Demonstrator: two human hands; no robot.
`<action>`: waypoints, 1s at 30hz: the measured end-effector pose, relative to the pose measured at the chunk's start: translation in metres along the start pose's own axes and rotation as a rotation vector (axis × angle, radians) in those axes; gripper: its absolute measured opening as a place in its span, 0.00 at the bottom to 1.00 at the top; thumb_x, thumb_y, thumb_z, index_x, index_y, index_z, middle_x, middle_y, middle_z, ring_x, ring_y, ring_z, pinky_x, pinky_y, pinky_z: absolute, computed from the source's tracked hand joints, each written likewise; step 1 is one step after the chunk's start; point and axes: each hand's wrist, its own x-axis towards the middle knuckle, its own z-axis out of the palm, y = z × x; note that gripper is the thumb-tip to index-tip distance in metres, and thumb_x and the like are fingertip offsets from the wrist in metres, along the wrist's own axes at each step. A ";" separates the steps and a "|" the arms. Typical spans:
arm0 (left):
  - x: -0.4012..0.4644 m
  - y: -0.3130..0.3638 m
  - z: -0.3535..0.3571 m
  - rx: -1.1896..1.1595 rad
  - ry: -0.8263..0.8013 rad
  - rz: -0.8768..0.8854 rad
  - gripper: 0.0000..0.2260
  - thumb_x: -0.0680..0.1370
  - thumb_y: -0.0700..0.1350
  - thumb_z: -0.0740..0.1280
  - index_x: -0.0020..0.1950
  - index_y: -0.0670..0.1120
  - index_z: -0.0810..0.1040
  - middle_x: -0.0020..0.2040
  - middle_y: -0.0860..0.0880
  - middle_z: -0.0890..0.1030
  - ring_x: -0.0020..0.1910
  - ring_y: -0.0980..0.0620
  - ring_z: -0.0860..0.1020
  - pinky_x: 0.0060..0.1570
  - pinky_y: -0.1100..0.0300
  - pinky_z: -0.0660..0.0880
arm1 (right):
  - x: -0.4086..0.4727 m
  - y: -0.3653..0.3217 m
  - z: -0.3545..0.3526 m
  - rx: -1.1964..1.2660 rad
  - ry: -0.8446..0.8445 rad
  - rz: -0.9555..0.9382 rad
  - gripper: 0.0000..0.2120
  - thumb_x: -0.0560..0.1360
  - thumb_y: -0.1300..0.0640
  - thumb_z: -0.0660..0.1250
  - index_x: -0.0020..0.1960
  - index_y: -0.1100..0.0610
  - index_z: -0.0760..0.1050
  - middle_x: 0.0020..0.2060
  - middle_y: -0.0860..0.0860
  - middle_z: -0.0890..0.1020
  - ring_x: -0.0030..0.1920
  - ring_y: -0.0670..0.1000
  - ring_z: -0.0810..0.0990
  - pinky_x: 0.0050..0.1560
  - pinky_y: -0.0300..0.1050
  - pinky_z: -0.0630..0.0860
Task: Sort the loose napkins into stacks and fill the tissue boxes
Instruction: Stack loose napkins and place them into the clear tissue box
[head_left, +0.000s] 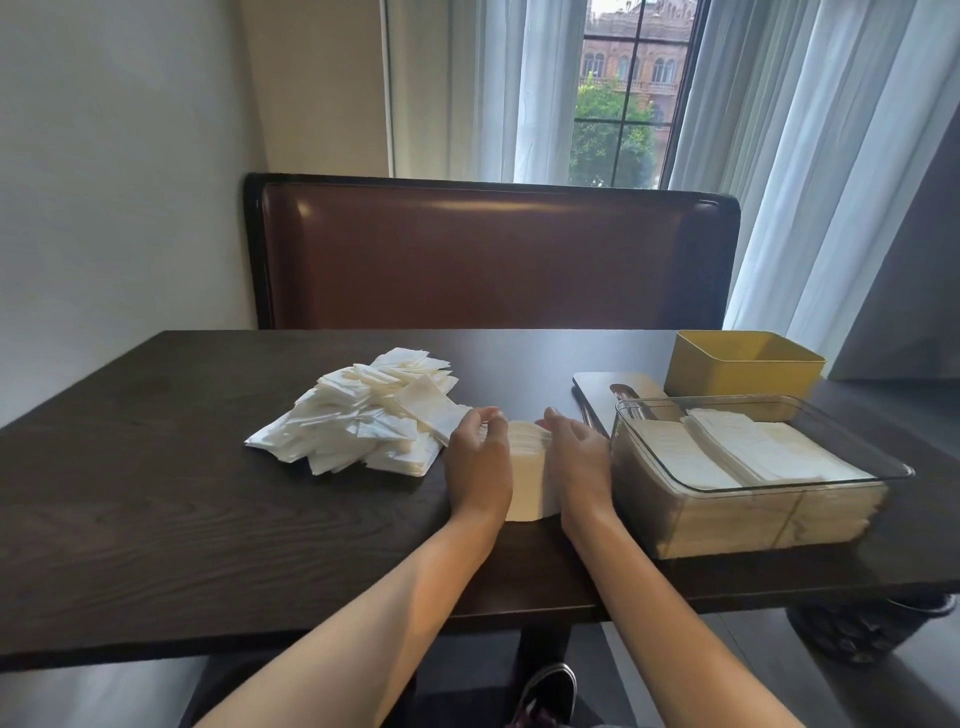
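The worktop (156, 493) is a dark brown wood board with visible grain, and it stands against a white wall on the left. Behind it there is a bench back (493, 260) in red-brown leather with a dark frame. Above the bench is a window (618, 104) with white curtains (779, 156) on both sides; through the glass a brick building and a green tree are seen.

In the middle of the worktop a stack (525, 478) of white napkins lies between the two hands. The left hand (478, 467) presses its left side and the right hand (579, 467) presses its right side; the fingers of both curl over the far end of the stack, so both hands hold it. To the left, touching the left hand, lies a loose pile (358, 415) of napkins in disorder. To the right stands a clear box (644, 514) filled with napkins in two rows. Behind it is a yellow box (743, 369), and a grey lid (618, 387) lies flat beside it. Under the worktop a dark shoe (548, 691) is seen on the floor
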 end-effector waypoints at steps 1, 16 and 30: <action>-0.001 0.001 0.000 0.017 0.004 0.008 0.11 0.83 0.44 0.61 0.54 0.43 0.82 0.50 0.50 0.83 0.51 0.54 0.78 0.46 0.65 0.70 | -0.001 -0.002 -0.001 0.015 -0.007 0.004 0.17 0.80 0.51 0.63 0.42 0.64 0.80 0.34 0.54 0.81 0.36 0.51 0.79 0.41 0.47 0.75; 0.000 0.011 -0.009 -0.030 0.026 0.043 0.16 0.84 0.48 0.60 0.39 0.48 0.80 0.37 0.50 0.81 0.39 0.51 0.78 0.43 0.54 0.74 | -0.007 0.003 -0.001 -0.122 0.047 -0.222 0.22 0.81 0.45 0.60 0.32 0.54 0.70 0.29 0.50 0.77 0.33 0.50 0.77 0.36 0.44 0.70; 0.003 0.001 -0.051 0.290 -0.340 0.269 0.21 0.73 0.42 0.77 0.65 0.48 0.76 0.51 0.51 0.83 0.49 0.56 0.82 0.47 0.68 0.77 | 0.003 0.004 -0.001 -0.065 -0.005 -0.129 0.19 0.82 0.49 0.61 0.36 0.58 0.72 0.30 0.50 0.76 0.34 0.49 0.76 0.38 0.45 0.71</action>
